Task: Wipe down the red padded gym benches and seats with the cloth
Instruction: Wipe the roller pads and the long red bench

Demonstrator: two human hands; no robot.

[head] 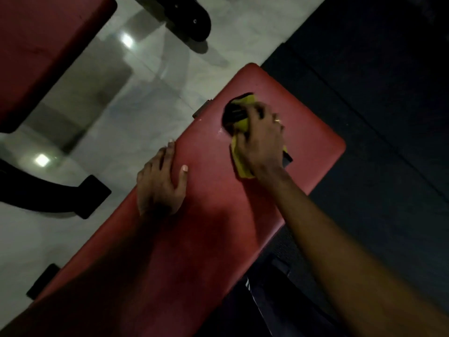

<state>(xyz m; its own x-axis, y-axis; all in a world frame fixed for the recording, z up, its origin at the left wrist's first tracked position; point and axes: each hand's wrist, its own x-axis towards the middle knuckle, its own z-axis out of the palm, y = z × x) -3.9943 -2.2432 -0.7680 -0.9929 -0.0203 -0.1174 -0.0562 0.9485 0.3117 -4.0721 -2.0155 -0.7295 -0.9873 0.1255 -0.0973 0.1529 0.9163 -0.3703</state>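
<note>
The long red padded vinyl bench (209,215) runs from the lower left of the frame to the centre right. The right hand (261,139) presses a crumpled yellow cloth with black patches (239,117) onto the pad near its far, rounded end, just right of centre frame. Its fingers curl over the cloth and grip it. The left hand (161,181) rests on the near edge of the bench at centre frame, fingers straight and thumb spread, holding nothing. The two hands are apart.

Risks from this position:
- The cloth sits close to the far end of the pad. A long stroke could carry it off the edge and leave the corners unwiped.
- The cloth is bunched, so only part of it meets the vinyl. Streaks or missed strips are likely unless it is flattened.
- A small glint beside the cloth suggests moisture. A wet film left on the vinyl would make the pad slippery.
- The left hand covers part of the pad; that patch stays unwiped until the hand moves.

Limits of the view:
- The lighting is dim and the right hand is slightly blurred; the fingertips are hidden in the cloth.
- The second red padded seat (41,52) in the upper left of the frame is cut off by the frame edge.
- The near end of the bench lies under the forearms and in shadow.
- The black frame legs (48,198) on the glossy pale tiled floor (145,93) show only in part.
- The dark floor mat (388,93) on the right shows no detail.
</note>
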